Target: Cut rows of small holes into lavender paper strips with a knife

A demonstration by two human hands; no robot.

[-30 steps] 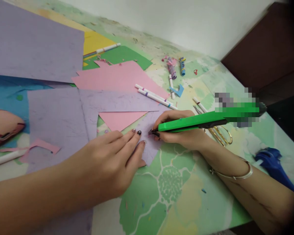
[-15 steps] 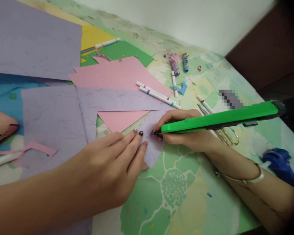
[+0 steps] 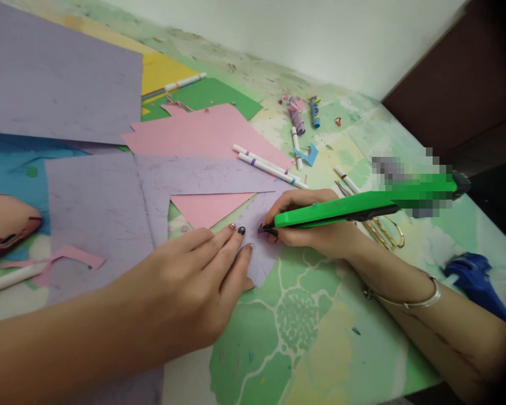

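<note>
My left hand (image 3: 196, 281) lies flat with fingers stretched out, pressing down a piece of light purple paper (image 3: 259, 267). My right hand (image 3: 310, 225) is closed around a green utility knife (image 3: 337, 209), held like a pen. Its dark tip is at the purple paper, just right of my left fingertips; whether the blade cuts into it I cannot tell. The paper joins a larger purple sheet (image 3: 96, 219) reaching left under my left forearm. A pink paper corner (image 3: 208, 208) shows just beyond my left fingers.
Two white markers (image 3: 274, 169) lie beyond my hands, on and beside pink paper (image 3: 202, 132). Gold-handled scissors (image 3: 383, 233) are partly hidden behind the knife. A blue tool (image 3: 472, 273) lies right, a phone-like object (image 3: 10, 228) left. Small paper rolls (image 3: 315, 112) lie near the wall.
The whole view has shifted slightly. Both hands stay in nearly the same place on the paper, and the knife remains in my right hand.
</note>
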